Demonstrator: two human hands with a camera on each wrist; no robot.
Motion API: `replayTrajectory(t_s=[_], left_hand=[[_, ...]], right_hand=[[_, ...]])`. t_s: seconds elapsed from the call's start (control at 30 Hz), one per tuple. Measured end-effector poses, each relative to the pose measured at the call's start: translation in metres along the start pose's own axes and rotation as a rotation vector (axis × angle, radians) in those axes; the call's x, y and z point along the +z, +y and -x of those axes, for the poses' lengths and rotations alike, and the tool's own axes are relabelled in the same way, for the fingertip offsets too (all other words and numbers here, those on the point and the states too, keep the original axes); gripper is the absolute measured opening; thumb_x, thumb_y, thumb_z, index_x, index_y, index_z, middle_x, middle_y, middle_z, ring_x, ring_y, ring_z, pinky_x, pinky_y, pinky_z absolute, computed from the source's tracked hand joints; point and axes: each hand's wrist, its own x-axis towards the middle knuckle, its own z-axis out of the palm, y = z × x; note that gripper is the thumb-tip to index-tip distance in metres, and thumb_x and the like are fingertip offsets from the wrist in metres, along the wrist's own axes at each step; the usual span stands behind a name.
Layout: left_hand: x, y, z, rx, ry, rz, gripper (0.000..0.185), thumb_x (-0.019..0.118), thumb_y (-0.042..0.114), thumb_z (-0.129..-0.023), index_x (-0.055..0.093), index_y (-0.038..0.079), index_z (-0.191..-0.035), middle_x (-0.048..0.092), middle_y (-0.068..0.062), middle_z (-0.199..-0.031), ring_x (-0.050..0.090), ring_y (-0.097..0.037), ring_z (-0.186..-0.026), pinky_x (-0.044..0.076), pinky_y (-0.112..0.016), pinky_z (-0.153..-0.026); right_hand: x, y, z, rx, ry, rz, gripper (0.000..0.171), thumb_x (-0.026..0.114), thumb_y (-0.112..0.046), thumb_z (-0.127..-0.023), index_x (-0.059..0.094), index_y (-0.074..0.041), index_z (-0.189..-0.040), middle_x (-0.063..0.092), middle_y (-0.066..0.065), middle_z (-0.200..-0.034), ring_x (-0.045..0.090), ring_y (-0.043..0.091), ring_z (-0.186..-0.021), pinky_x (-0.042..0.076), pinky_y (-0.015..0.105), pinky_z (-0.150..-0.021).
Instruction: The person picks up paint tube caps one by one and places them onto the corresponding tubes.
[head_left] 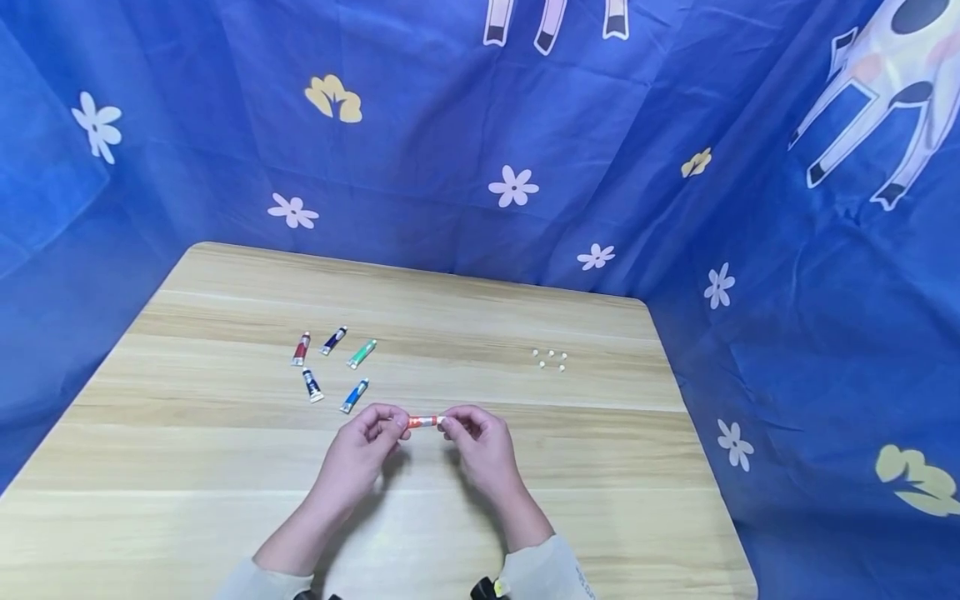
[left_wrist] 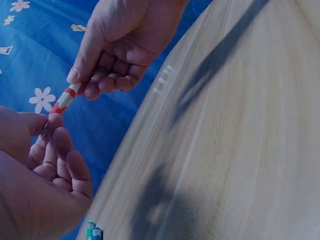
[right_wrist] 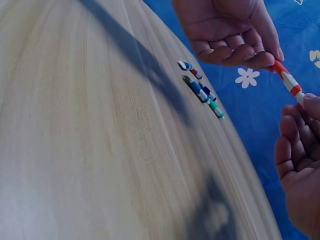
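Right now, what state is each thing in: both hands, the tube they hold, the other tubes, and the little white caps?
Left hand: pinching one end of the orange tube.
Right hand: pinching the other end.
Orange tube: held level above the table.
Five other tubes: lying loose on the table, untouched.
White caps: small cluster lying apart on the table.

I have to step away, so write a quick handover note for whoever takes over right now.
Left hand: pinches one end of the orange tube, held above the table.
Right hand: pinches the other end, at the cap.
Five more tubes lie left of centre; one at least looks uncapped.
Four small white caps lie in a cluster to the right.
Done, it seems: caps are off some tubes. Left: probably this tube's cap; whether it is coming off or going on, I cannot tell.
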Motion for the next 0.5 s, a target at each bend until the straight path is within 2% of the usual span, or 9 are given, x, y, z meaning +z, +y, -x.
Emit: replayTrajectory(t_s=[0.2,0.37,0.5], left_hand=[[0.0004,-0.0022,-0.0003,0.013,0.002,-0.04,0.022,0.066,0.021,-0.109,0.068,0.006,-0.125,0.078,-0.008,-0.106,0.07,-0.019,-0.095,0.059,-0.023,-0.087],[0.0016,-0.0007,-0.0006,0.025,-0.008,-0.045,0.022,0.066,0.022,-0.109,0.068,0.006,-0.123,0.077,-0.013,-0.108,0.071,-0.023,-0.099,0.058,-0.022,-0.089],[0.0019,0.0006,-0.0009,0.027,-0.013,-0.055,0.022,0.065,0.023,-0.11,0.068,0.006,-0.123,0.077,-0.013,-0.108,0.07,-0.024,-0.097,0.057,-0.023,-0.087]], right_hand=[[0.0044,-0.0004,0.0,0.018,-0.018,0.037,0.016,0.068,-0.018,-0.107,0.075,-0.004,-0.103,0.076,0.015,-0.094,0.061,0.008,-0.078,0.055,0.021,-0.071],[0.0072,-0.0014,0.0003,-0.016,-0.007,0.078,0.029,0.063,-0.021,-0.11,0.071,-0.001,-0.091,0.069,0.02,-0.083,0.055,0.006,-0.07,0.047,0.016,-0.064],[0.0076,-0.0035,0.0005,-0.038,0.007,0.104,0.037,0.061,-0.023,-0.111,0.068,0.0,-0.084,0.057,0.01,-0.07,0.047,0.002,-0.064,0.04,0.017,-0.059]])
